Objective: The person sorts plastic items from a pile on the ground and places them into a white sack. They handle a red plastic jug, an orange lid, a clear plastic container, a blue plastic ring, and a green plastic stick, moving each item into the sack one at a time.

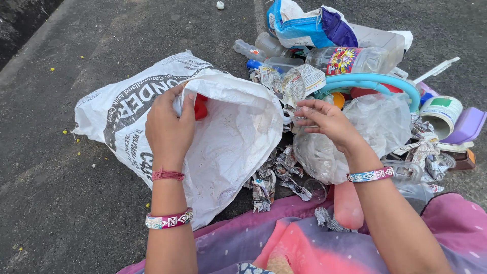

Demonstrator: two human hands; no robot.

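- A white woven sack (127,109) with dark print lies on the grey asphalt (56,203), its mouth turned toward the person.
- The left hand (170,124) is closed on the sack's upper rim, fingers curled over the edge and holding the mouth open; a red object (201,106) shows just inside, beside the fingers.
- Crumpled newspaper scraps (276,177) lie between the sack and the person's pink and purple cloth (304,238).
- The right hand (327,119) hovers over a crumpled clear plastic bag (375,127), fingers loosely bent and gripping nothing that can be seen.
- Behind it sits a pile: clear plastic bottles (350,60), a blue and white bag (304,25), a light blue curved handle (375,81).
- Farthest right are a white tub (440,114) and a purple lid (469,124), just beside each other.
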